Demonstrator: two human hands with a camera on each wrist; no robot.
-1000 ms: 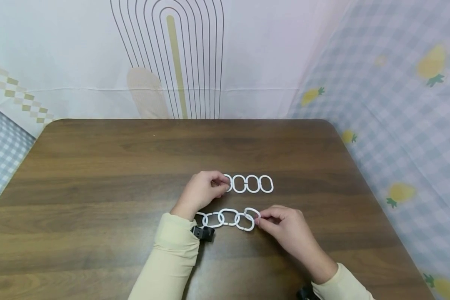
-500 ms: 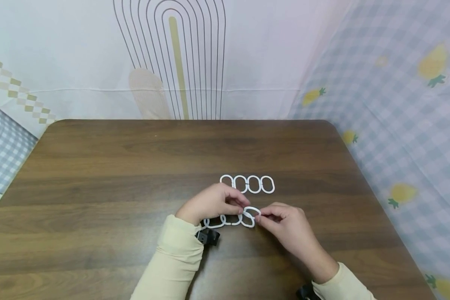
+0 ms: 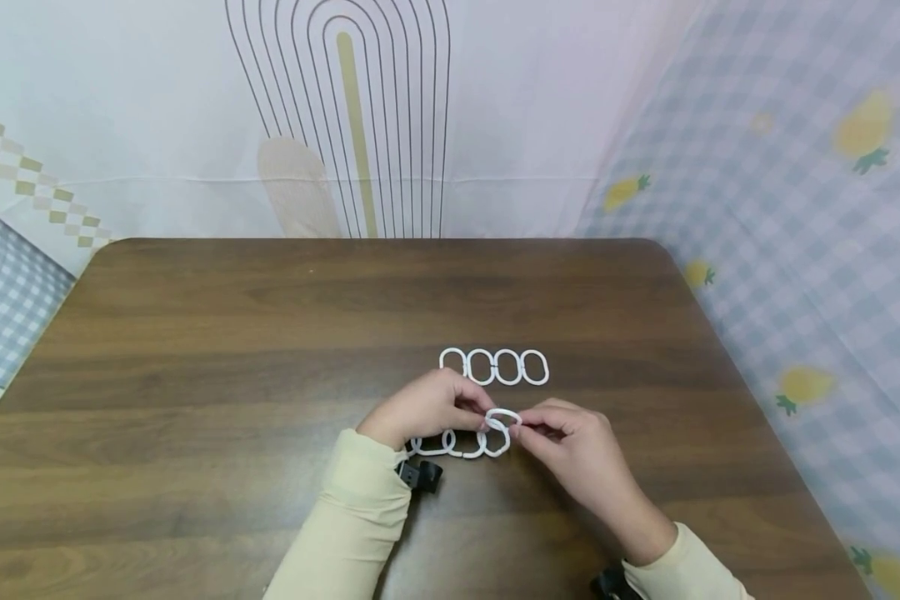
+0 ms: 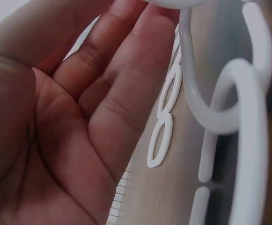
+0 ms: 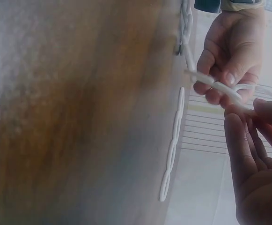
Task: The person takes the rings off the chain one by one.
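A chain of white plastic links runs beneath my left hand and up between both hands. My right hand pinches the right side of its end link between thumb and fingertips. With thumb and fingers, my left hand pinches the chain's right end from the other side, as the right wrist view shows. The end link overlaps the link just below it. Behind the hands lies a row of several white oval links, side by side and flat. My left hand hides part of the chain and a corner of the row.
The brown wooden table reaches back to a white patterned cloth. At the right hangs a blue checked cloth with pineapples. A black wrist camera sits on the left wrist, close over the chain.
My left hand has left the row's leftmost link, moved down and right to the chain's end, and taken hold there. The right hand has stayed on the end link, raising it slightly.
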